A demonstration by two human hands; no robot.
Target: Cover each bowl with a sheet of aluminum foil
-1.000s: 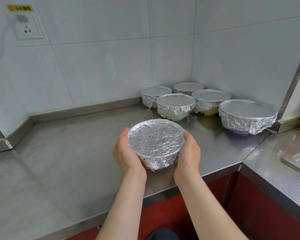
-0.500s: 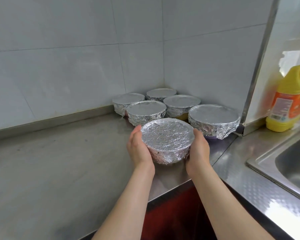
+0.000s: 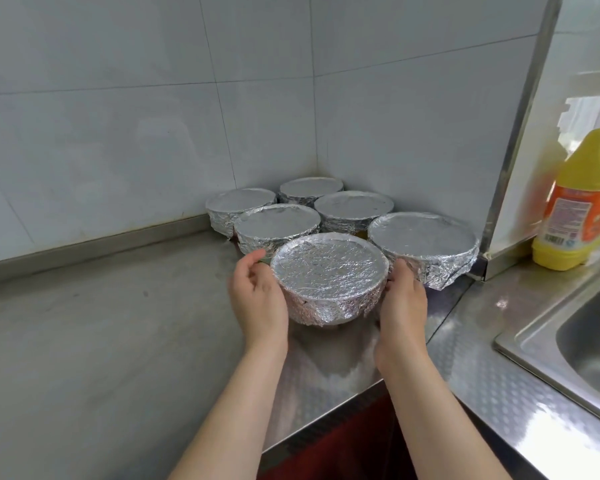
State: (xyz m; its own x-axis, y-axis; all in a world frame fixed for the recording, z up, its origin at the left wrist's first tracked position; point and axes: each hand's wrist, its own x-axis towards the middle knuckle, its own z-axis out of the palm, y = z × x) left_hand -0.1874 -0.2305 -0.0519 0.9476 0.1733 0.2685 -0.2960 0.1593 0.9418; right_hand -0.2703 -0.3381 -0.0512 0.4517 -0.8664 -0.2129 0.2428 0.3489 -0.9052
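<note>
Head view, bowl vs hands: wrapped bowl (image 3: 329,268) sits between both hands, left hand (image 3: 257,299) against its left wall, right hand (image 3: 404,303) against its right wall.
Hand state: both hands cup the bowl, fingers curled round its far sides, thumbs near the rim.
Bowl position: low over the steel counter (image 3: 101,341), near its front edge; cannot tell if the base touches.
Neighbours: just near of the cluster of covered bowls (image 3: 278,223) in the far corner; large covered bowl (image 3: 421,237) just to its right.
Change: a second ago the bowl was held well short of the cluster; it now closes the gap, nearly meeting the nearest two. Grip unchanged.
Foil: heavily crinkled on this bowl, flat across the round top, folded in pleats down the sides; smoother on the others.
Surroundings: dull brushed counter, glossy pale wall tiles (image 3: 118,133), steel sink (image 3: 586,341) and yellow plastic bottle (image 3: 582,202) at right.
</note>
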